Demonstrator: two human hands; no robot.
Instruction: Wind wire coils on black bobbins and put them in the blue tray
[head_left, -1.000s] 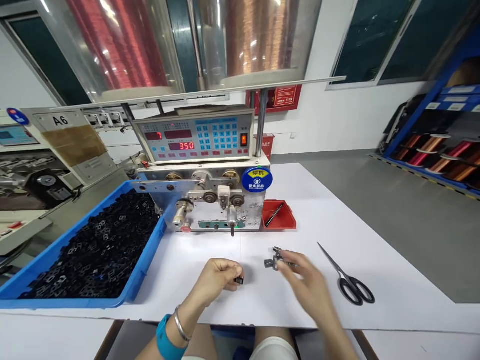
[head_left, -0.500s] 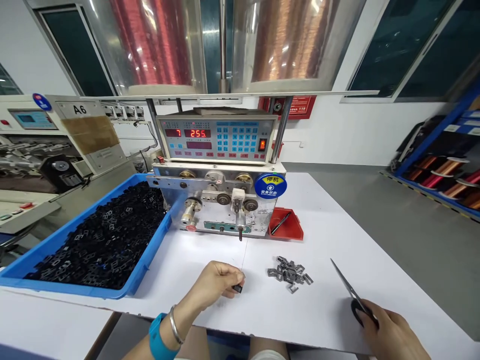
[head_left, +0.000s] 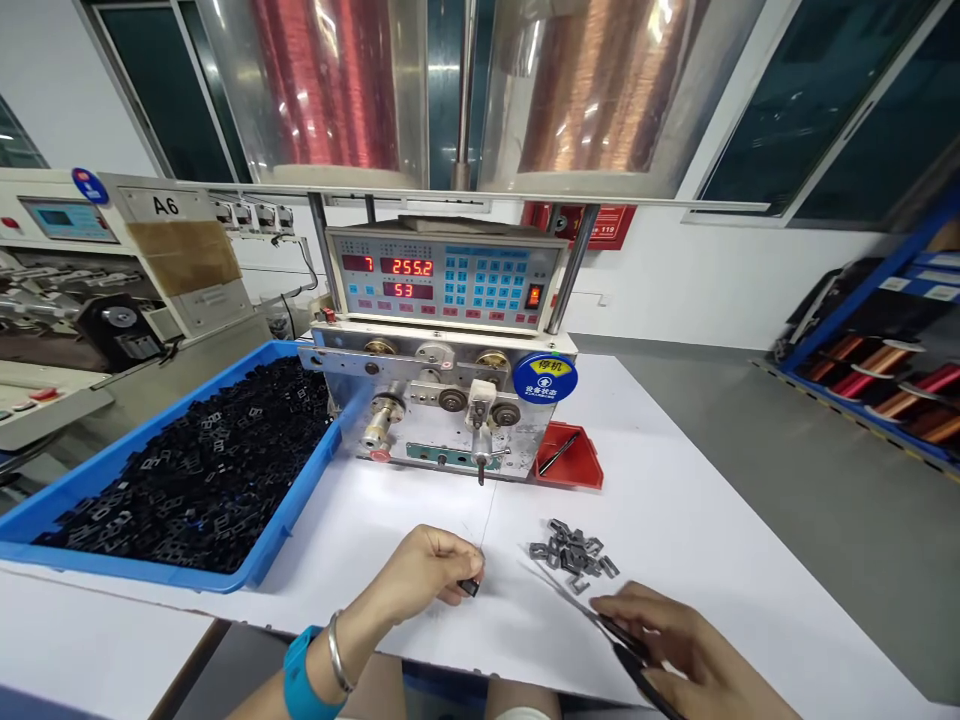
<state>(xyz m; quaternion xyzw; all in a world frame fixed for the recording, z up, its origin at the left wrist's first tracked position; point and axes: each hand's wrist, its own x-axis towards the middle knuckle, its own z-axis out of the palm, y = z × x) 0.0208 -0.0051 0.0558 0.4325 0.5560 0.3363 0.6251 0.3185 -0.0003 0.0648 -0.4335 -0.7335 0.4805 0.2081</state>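
My left hand pinches a small black part above the white table. A thin wire runs from that hand up toward the winding machine. In my right hand is a pair of scissors, fingers at the black handles. Their blades point up and left, toward the left hand but apart from it, and look a little blurred. Beyond the blades lies a small pile of grey-black parts.
A blue tray heaped with small black parts stands at the left. Beside the machine sits a red bin with a dark pen-like tool in it. Large wire spools rise above. The table's front edge lies close to my legs.
My right hand has swung the scissors left from the table's right side toward the left hand. The left hand stays nearly in place. A lower number now lights on the machine's display.
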